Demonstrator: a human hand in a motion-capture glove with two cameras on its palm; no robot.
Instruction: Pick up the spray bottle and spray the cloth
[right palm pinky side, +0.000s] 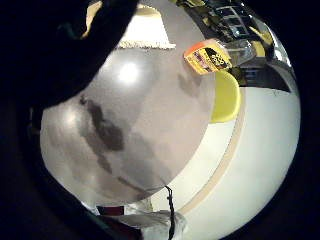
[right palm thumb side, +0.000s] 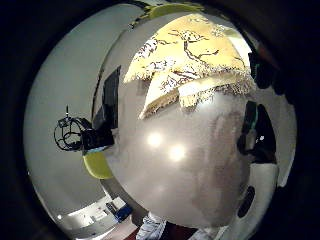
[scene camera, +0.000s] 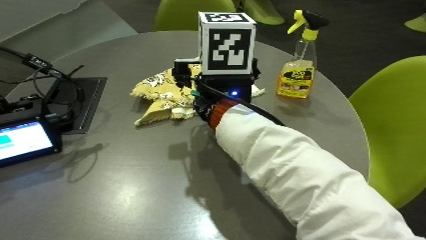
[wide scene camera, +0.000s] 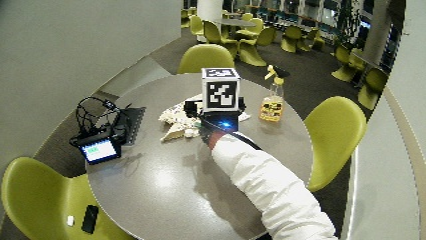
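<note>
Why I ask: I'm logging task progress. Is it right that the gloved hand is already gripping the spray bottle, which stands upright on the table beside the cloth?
Not quite. The hand is not gripping the bottle; it sits over the table by the cloth, apart from the bottle. The outside view shows this. The bottle does stand upright on the table beside the cloth.

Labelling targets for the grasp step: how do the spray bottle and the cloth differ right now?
The spray bottle stands upright; the cloth lies crumpled and flat. The bottle is clear with orange liquid, a yellow label and a yellow-black trigger; the cloth is yellowish, patterned and fringed. The bottle stands apart from the gloved right hand; the cloth lies right beside it. Both rest on the grey round table.
</note>
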